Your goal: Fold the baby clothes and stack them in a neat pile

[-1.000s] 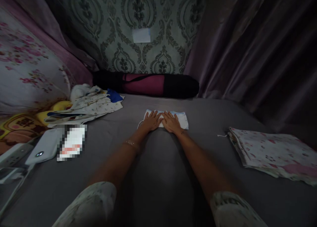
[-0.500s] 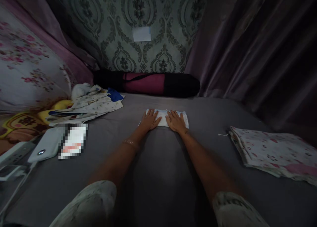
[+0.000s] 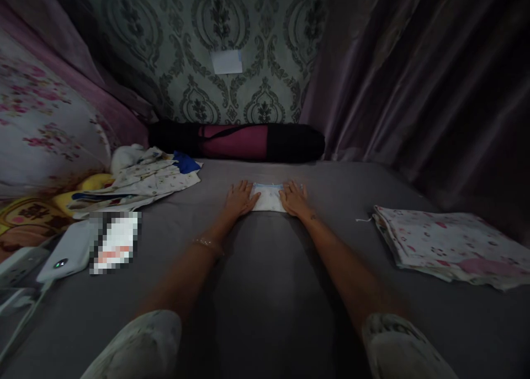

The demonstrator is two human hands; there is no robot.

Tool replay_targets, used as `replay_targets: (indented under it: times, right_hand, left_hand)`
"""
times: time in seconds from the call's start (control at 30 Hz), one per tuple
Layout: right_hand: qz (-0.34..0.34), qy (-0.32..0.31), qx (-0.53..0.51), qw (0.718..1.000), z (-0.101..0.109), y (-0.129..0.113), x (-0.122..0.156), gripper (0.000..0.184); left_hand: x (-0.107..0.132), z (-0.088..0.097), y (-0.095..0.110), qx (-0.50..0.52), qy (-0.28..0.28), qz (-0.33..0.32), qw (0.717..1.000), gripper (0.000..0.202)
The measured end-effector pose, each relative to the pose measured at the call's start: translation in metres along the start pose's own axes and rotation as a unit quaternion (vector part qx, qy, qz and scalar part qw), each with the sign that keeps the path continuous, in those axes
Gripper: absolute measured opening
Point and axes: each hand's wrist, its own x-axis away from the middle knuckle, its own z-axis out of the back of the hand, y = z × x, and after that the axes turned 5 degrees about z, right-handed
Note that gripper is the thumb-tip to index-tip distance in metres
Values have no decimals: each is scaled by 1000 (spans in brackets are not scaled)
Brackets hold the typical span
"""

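- Left hand [image 3: 239,199] lies open and palm down, fingers spread and pointing away from the person, its thumb resting at the left end of a white cloth [image 3: 269,198].
- Right hand [image 3: 295,198] is also open and palm down, laid over the right end of the same cloth; neither hand is gripping anything.
- White cloth sits between the two hands, flat on a grey sheet [image 3: 269,268], with a pale blue edge along its far side.
- Both arms reach straight forward from light patterned sleeves [image 3: 141,340]; a thin bracelet [image 3: 207,243] circles the left forearm.
- Beyond the hands, a long black and dark pink bag [image 3: 234,142] lies along the foot of a patterned wall [image 3: 265,15], where a white card [image 3: 227,62] shows.
- To the right, well apart from the hands, is a folded floral cloth [image 3: 451,244] with a white string at its near-left corner; purple curtains [image 3: 372,81] hang behind.
- To the left are rumpled clothes [image 3: 153,175], a yellow cushion [image 3: 31,219], a white power bank [image 3: 68,252] with a cable [image 3: 25,321], and a pixelated item just beside it.
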Motion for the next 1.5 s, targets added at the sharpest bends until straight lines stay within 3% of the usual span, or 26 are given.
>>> replay_targets:
  times: [0.07, 0.23, 0.5, 0.7, 0.83, 1.07, 1.23, 1.37, 1.5]
  right_hand:
    - [-16, 22, 23, 999, -1, 8, 5, 59]
    - [-29, -6, 22, 999, -8, 21, 11, 61]
    - [-38, -46, 4, 998, -4, 23, 7, 62]
    - [-24, -19, 8, 999, 1, 6, 1, 58]
    - [-5, -41, -5, 999, -2, -5, -2, 58]
    - [-11, -52, -21, 998, -9, -2, -1, 57]
    - [-20, -85, -47, 995, -1, -2, -4, 58]
    - [-33, -59, -52, 996, 8, -18, -9, 57]
    - [10, -34, -50, 998, 6, -43, -15, 57]
  left_hand:
    - [1, -1, -5, 4, -12, 10, 1000, 67]
    - [2, -11, -16, 23, -48, 19, 998, 70]
    - [6, -12, -17, 61, 2, 16, 998, 62]
    - [13, -12, -13, 43, 110, -16, 993, 49]
    - [12, -17, -16, 41, 92, -19, 995, 47]
    - [11, -17, -19, 52, 77, -13, 996, 47]
    - [12, -13, -16, 70, 73, -7, 995, 48]
    - [12, -13, -15, 79, 92, 2, 993, 47]
    - [10, -16, -17, 87, 107, -5, 990, 47]
